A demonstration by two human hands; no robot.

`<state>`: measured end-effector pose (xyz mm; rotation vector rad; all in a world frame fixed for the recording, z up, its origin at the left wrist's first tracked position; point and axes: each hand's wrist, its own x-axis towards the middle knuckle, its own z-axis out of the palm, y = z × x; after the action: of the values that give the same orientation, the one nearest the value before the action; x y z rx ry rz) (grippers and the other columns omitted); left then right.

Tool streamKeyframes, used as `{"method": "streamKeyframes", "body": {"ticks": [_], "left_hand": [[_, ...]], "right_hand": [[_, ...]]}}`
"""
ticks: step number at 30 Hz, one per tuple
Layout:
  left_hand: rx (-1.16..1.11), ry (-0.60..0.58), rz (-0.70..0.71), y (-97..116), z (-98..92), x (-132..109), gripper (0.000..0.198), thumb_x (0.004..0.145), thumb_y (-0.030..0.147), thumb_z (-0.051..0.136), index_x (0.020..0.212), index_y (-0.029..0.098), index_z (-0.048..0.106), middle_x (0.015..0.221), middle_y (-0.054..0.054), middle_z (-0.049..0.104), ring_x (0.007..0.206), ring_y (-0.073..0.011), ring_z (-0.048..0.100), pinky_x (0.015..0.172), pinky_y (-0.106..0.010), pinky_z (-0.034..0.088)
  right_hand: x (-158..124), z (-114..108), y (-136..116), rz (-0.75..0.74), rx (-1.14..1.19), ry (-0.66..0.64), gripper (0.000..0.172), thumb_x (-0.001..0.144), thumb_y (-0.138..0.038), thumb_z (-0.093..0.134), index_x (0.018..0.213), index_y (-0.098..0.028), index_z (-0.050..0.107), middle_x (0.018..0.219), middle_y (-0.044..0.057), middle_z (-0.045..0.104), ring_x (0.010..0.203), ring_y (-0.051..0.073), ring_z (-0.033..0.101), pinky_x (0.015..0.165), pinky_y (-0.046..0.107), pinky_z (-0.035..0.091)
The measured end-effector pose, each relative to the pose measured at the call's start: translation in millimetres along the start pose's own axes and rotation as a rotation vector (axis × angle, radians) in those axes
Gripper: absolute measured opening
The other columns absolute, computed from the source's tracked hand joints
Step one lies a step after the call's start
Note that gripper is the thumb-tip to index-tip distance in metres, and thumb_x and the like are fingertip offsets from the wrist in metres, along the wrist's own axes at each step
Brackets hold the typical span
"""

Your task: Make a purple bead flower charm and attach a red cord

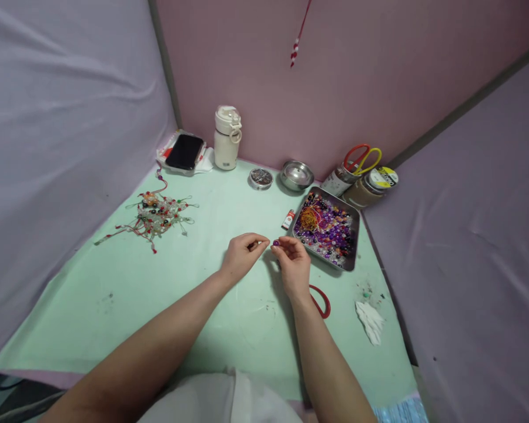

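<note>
My right hand (294,264) pinches a purple bead (275,242) between thumb and forefinger. Close to its left, my left hand (245,255) is closed in a pinch, its fingertips almost at the bead; whatever is in them is too fine to make out. Just right of my hands sits a metal tray (356,244) filled with purple, clear and orange beads, with a tangle of orange thread (309,218) on top. Partly hidden by my right forearm, a red scissors handle (324,305) lies on the table.
A pile of beaded strings (158,214) lies at the left. Along the back stand a phone (185,151), white bottle (226,141), round dish (261,178), steel bowl (297,176) and jar (365,191). A small box (288,219) and crumpled tissue (370,322) lie on the green tabletop (150,282).
</note>
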<state>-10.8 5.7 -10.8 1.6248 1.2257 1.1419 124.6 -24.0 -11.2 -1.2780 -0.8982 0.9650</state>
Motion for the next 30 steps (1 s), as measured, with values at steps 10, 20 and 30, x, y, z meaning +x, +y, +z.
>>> {"method": "streamKeyframes", "body": {"ticks": [10, 20, 30], "left_hand": [[-0.188, -0.052, -0.195, -5, 6.7, 1, 0.024, 0.078, 0.038, 0.063, 0.082, 0.017, 0.074, 0.071, -0.002, 0.066, 0.064, -0.0128, 0.052, 0.063, -0.025, 0.039], [-0.23, -0.088, -0.208, -3, 7.3, 1, 0.023, 0.076, 0.037, 0.064, 0.081, 0.016, 0.073, 0.071, -0.003, 0.065, 0.065, -0.013, 0.052, 0.061, -0.025, 0.038], [-0.661, -0.256, -0.416, 2, 6.6, 2, 0.054, 0.086, 0.055, 0.047, 0.099, 0.008, 0.069, 0.082, -0.013, 0.069, 0.043, -0.0042, 0.028, 0.045, -0.024, 0.021]], "right_hand": [[-2, -5, -1, -0.11, -0.202, -0.016, 0.019, 0.076, -0.031, 0.068, 0.09, -0.02, 0.074, 0.095, 0.006, 0.069, 0.077, 0.016, 0.062, 0.075, 0.032, 0.051], [-2, -4, -1, -0.159, -0.323, 0.042, 0.021, 0.084, -0.033, 0.057, 0.085, -0.016, 0.07, 0.079, 0.004, 0.066, 0.064, 0.013, 0.057, 0.064, 0.028, 0.048], [-5, -6, -7, -0.471, -0.551, 0.092, 0.018, 0.092, -0.027, 0.046, 0.082, -0.019, 0.059, 0.082, 0.002, 0.059, 0.075, 0.015, 0.054, 0.071, 0.029, 0.043]]}}
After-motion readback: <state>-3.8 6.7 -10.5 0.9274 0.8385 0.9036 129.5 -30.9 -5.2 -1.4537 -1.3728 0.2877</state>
